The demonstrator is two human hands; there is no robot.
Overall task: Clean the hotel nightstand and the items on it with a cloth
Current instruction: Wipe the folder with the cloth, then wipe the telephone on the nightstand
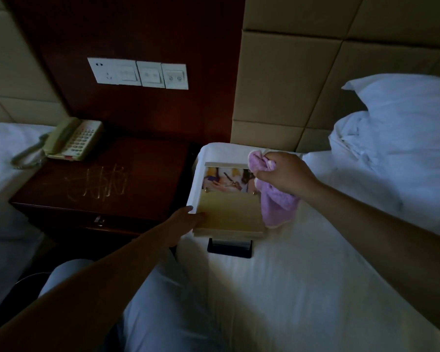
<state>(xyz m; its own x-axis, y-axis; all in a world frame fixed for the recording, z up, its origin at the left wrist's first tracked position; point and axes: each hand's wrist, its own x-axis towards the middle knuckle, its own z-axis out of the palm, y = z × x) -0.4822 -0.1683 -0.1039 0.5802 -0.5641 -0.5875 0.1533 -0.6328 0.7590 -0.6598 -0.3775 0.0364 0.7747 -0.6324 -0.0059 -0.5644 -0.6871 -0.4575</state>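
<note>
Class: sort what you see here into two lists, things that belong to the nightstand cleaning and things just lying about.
Job: dark wooden nightstand; beige corded telephone; purple cloth in right hand; picture-fronted desk calendar, left hand holding.

Lying about: white pillows; white wall switch panel; black stand.

Materials and finishes at a hotel bedside.

The cloth (277,204) bunched in the fingers (267,175) of the right hand (287,174) is lilac terry, soft and napped; just beside them lies a card-backed, glossy printed picture (226,180) above matt beige board. The desk (107,179), beyond the left hand (186,219), is dark polished wood, pale scratches marring its sheen. The telephone (71,139) is smooth cream plastic; the bed sheet (302,275) is matt white cotton.
</note>
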